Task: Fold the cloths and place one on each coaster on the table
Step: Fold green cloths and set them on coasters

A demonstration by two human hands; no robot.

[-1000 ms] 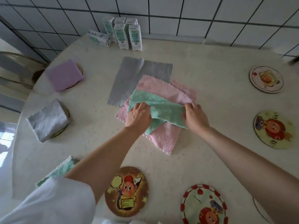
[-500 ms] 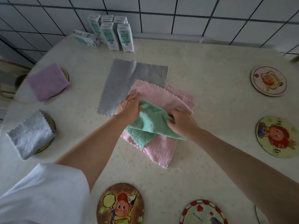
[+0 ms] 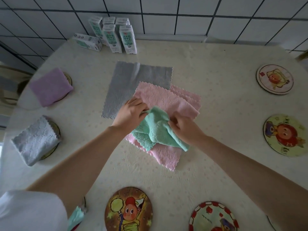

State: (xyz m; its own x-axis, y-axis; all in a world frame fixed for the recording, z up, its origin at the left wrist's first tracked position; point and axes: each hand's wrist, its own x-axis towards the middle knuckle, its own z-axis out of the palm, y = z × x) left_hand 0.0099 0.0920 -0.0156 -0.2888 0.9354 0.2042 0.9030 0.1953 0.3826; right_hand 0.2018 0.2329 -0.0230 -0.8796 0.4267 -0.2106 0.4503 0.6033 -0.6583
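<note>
A green cloth (image 3: 155,130) is bunched in a fold at the table's middle. My left hand (image 3: 130,114) pinches its far left edge and my right hand (image 3: 183,129) grips its right side. It lies over flat pink cloths (image 3: 168,100), which overlap a flat grey cloth (image 3: 130,84). Bare picture coasters lie at far right (image 3: 275,79), at right (image 3: 286,134), near centre (image 3: 128,209) and near right (image 3: 213,217). A folded purple cloth (image 3: 50,85) and a folded pale grey cloth (image 3: 36,139) each sit on a coaster at left.
Several milk cartons (image 3: 116,37) stand at the back by the tiled wall, one lying on its side. Another green cloth (image 3: 76,217) peeks out beside my white sleeve at the near left. The round table's edge curves along the left.
My two hands have come closer together, bunching the green cloth from a flat strip into a fold. The view has shifted, so the table's things sit further right.
</note>
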